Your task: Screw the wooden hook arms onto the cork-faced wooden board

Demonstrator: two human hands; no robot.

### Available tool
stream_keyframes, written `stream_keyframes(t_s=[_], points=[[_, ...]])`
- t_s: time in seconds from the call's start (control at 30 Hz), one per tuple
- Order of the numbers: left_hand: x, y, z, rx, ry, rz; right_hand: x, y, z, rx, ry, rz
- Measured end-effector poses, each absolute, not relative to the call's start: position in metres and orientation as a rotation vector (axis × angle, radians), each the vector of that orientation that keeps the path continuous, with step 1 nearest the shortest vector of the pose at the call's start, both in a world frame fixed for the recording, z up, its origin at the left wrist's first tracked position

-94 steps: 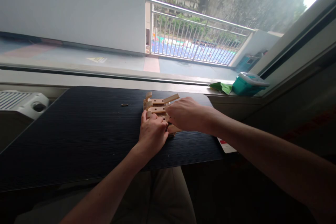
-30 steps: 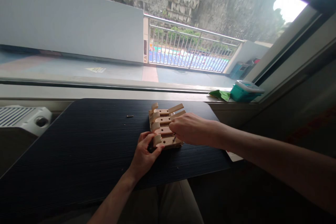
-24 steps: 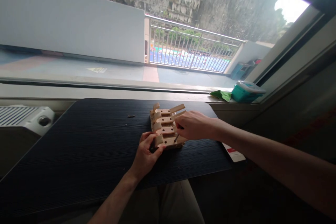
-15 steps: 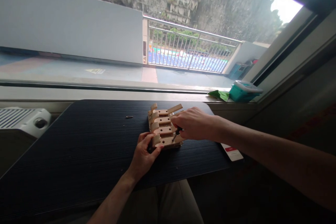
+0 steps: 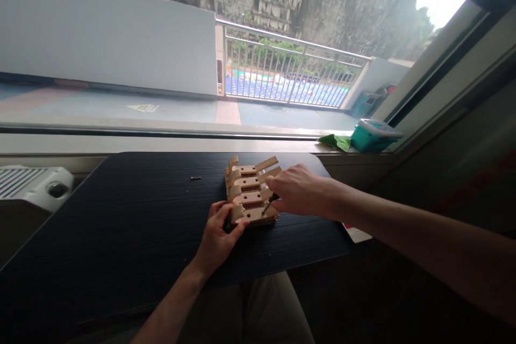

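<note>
A small wooden assembly (image 5: 252,197) lies on the dark table, with several parallel slats that have round holes, curled ends at the left and tilted ends at the right. My left hand (image 5: 218,228) grips its near left corner, thumb along the front edge and fingers round the side. In my right hand (image 5: 293,189), closed over its handle, is a screwdriver (image 5: 269,203). Its tip meets the right-hand hole of the nearest slat; whether a screw sits there is too small to tell. My right fingers partly cover the slats' right ends.
A loose screw (image 5: 195,178) lies on the dark table (image 5: 133,236) left of the assembly. A white card (image 5: 357,234) rests by the right edge, partly behind my forearm. On the sill stand a teal box (image 5: 373,137) and a green cloth or packet (image 5: 335,142).
The view has shifted slightly. My right hand has turned a little on the screwdriver, whose shaft now leans more, with its tip on the same slat. My left hand keeps its hold.
</note>
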State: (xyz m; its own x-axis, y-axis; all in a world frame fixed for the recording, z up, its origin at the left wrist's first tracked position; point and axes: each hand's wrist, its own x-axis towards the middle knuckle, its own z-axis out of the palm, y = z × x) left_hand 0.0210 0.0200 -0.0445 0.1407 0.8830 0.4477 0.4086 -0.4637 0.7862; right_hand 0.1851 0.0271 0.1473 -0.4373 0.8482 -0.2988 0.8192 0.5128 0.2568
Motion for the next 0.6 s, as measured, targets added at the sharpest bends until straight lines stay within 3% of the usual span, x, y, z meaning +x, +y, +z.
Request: stream_keyframes(t_s=[0.6], points=[[0.0213, 0.0186, -0.0412, 1.934, 1.228, 1.286, 0.1825, 0.029, 0.1462, 1.275, 2.347, 0.053]])
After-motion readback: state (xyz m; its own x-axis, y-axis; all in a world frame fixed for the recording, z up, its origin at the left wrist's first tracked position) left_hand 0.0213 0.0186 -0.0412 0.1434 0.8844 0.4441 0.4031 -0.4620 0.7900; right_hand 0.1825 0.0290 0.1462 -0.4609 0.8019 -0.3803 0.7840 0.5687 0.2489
